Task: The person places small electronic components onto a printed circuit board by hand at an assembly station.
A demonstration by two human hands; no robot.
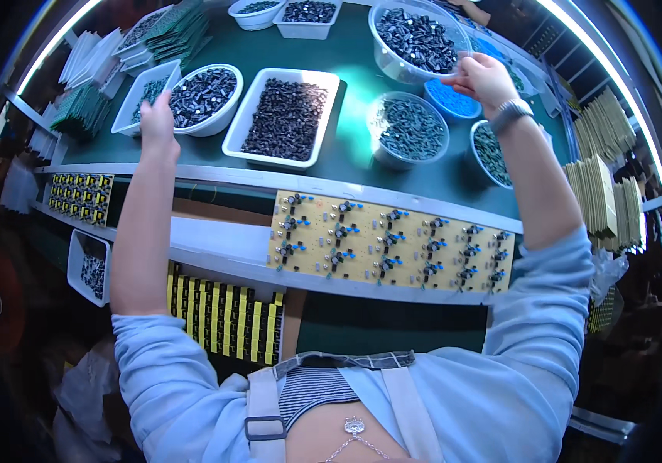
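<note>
- Head view: left hand (157, 116) rests at the rim of one white oval bowl (206, 99) of dark parts, fingers loosely curled; grip cannot be told.
- Right hand (484, 77), fingers pinched, apparently on a small part, touches one clear tub (416, 38).
- One yellow circuit panel (389, 243) lies below.

The one view comes from a camera worn on the person's head, looking steeply down and forward over their own chest onto the green workbench (354, 154). It sits close enough that both forearms rise from the lower edge, reaching the left hand (157, 116) and right hand (485, 77). The fisheye lens bends the bench rail and darkens the corners.
</note>
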